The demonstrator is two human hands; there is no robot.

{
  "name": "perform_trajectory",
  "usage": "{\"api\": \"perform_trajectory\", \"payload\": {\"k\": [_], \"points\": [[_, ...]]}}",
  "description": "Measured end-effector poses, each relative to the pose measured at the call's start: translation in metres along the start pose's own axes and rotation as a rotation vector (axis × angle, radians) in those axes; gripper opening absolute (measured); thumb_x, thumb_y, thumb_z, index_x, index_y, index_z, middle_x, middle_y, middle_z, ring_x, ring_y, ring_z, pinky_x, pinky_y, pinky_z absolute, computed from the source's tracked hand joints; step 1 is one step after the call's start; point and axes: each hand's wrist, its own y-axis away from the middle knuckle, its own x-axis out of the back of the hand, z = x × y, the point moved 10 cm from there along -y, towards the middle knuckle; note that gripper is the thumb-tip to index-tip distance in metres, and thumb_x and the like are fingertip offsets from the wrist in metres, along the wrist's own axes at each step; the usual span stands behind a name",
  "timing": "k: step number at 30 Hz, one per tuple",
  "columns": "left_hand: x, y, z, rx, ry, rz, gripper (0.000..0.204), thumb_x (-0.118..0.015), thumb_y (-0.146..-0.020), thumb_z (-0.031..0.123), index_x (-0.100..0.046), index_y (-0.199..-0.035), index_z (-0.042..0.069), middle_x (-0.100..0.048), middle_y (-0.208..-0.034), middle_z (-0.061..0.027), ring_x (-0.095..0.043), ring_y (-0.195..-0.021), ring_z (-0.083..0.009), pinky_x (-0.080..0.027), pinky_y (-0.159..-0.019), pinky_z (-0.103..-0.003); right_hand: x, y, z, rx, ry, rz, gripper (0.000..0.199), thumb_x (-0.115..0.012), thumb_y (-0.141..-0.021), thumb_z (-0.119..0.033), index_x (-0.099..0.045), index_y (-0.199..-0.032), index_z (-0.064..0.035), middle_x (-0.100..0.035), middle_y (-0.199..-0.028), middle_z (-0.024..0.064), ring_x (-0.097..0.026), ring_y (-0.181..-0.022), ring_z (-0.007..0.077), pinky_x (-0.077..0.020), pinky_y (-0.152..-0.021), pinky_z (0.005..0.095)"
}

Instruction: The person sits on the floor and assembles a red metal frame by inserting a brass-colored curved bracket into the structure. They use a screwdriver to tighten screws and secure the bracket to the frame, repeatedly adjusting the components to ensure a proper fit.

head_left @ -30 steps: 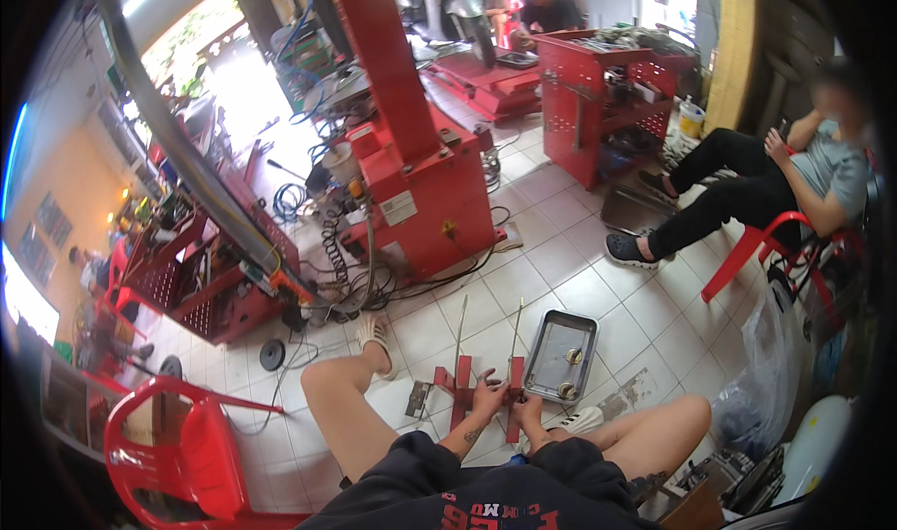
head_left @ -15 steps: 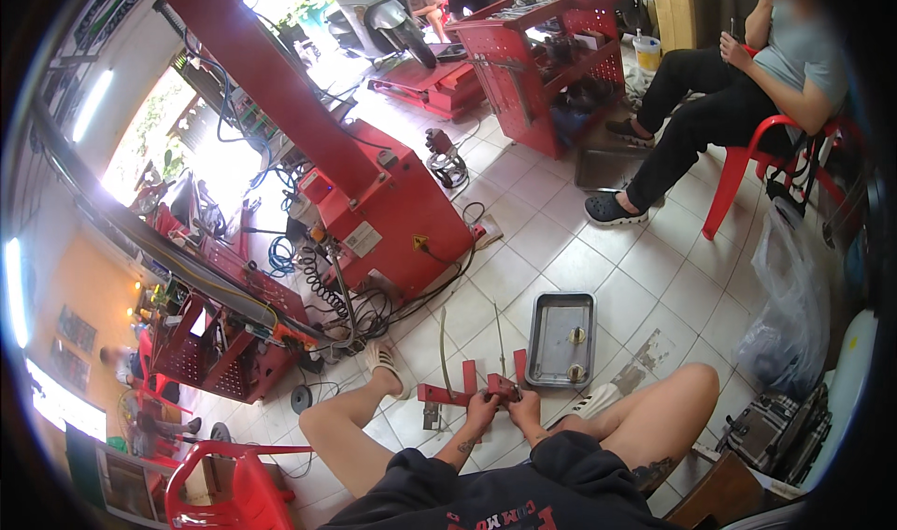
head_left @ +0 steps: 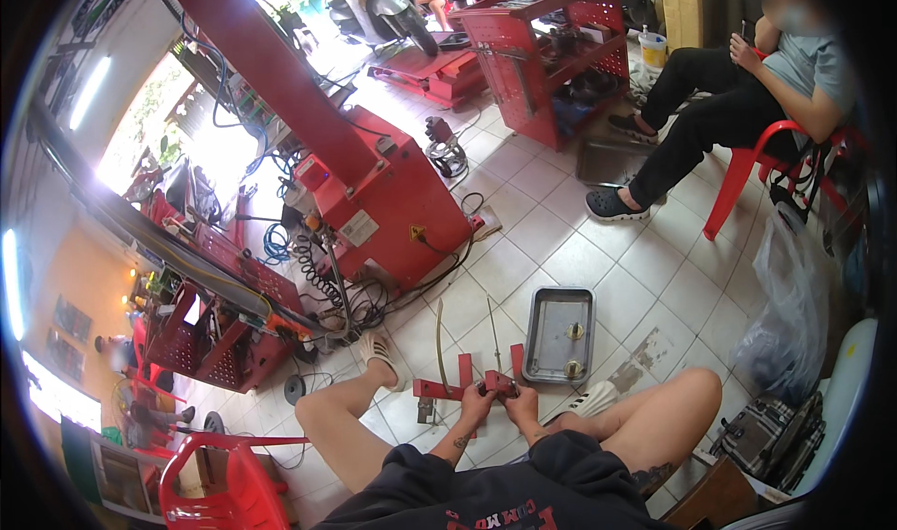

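Between my knees, on the tiled floor, is a red metal frame [head_left: 465,369] with flat bars. A curved yellowish strip [head_left: 439,339] and a thin straight rod [head_left: 494,329] rise from it. My left hand [head_left: 474,405] is closed on a red block [head_left: 500,381] at the frame's right side. My right hand [head_left: 522,403] is closed on the same block from the other side; the fingertips of both are partly hidden. A grey metal tray [head_left: 561,308], just right of the frame, holds two small yellowish ring-like parts [head_left: 574,330].
A red lift machine [head_left: 397,203] stands ahead left, with cables and hoses around its base. A red tool cart [head_left: 519,72] is farther back. To the right, a person [head_left: 794,72] sits on a red chair beside a plastic bag [head_left: 785,296]. Another red chair [head_left: 224,479] is at lower left.
The view has shifted slightly. Both hands keep their place on the red block, with only small movement of the fingers and wrists.
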Motion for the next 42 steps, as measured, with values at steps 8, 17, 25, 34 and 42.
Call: {"api": "perform_trajectory", "payload": {"k": [8, 17, 25, 34, 42], "points": [[-0.024, -0.012, -0.027, 0.282, -0.171, -0.123, 0.027, -0.056, -0.093, 0.023, -0.066, -0.106, 0.001, -0.071, -0.097, -0.018, -0.069, -0.087, -0.0263, -0.052, -0.079, -0.038, 0.005, -0.007, 0.013, -0.015, 0.043, 0.011, 0.043, -0.082, -0.073, -0.036, -0.073, -0.098, -0.0035, -0.071, -0.083, 0.0189, -0.07, -0.08, 0.0357, -0.0514, -0.07, 0.0402], [-0.026, -0.023, -0.021, -0.099, -0.232, -0.102, 0.031, -0.05, -0.094, 0.022, -0.06, -0.112, -0.002, -0.067, -0.107, -0.025, -0.065, -0.104, -0.0378, -0.05, -0.087, -0.041, -0.002, -0.008, 0.004, 0.043, 0.066, 0.026, 0.041, -0.082, -0.074, -0.036, -0.073, -0.098, -0.0037, -0.069, -0.079, 0.0202, -0.069, -0.073, 0.0343, -0.0503, -0.067, 0.0388], [-0.007, -0.007, -0.039, 0.402, -0.094, -0.036, 0.054, -0.047, -0.097, 0.046, -0.063, -0.107, -0.005, -0.065, -0.106, -0.0299, -0.063, -0.105, -0.0415, -0.049, -0.089, -0.044, -0.009, 0.001, -0.001, 0.056, 0.011, -0.023, 0.03, -0.08, -0.074, -0.02, -0.072, -0.095, 0.0002, -0.069, -0.069, 0.0134, -0.056, -0.063, 0.009, -0.0474, -0.061, 0.0337], [-0.021, -0.006, -0.007, 0.126, -0.34, -0.07, 0.035, -0.041, -0.1, 0.027, -0.058, -0.105, -0.003, -0.062, -0.108, -0.031, -0.06, -0.102, -0.0481, -0.049, -0.085, -0.053, -0.009, -0.002, 0.006, 0.11, 0.077, 0.003, 0.022, -0.075, -0.074, -0.017, -0.069, -0.079, 0.0033, -0.066, -0.063, 0.0145, -0.061, -0.058, 0.0163, -0.0472, -0.059, 0.0363], [-0.019, -0.003, 0.009, 0.022, -0.336, -0.07, 0.026, -0.046, -0.098, 0.022, -0.053, -0.108, -0.002, -0.062, -0.106, -0.0302, -0.06, -0.103, -0.0467, -0.049, -0.083, -0.053, -0.007, -0.006, 0.003, 0.168, 0.087, 0.059, 0.025, -0.075, -0.076, -0.019, -0.069, -0.075, 0.0043, -0.062, -0.058, 0.0116, -0.053, -0.053, 0.0131, -0.0444, -0.054, 0.0354]]}}
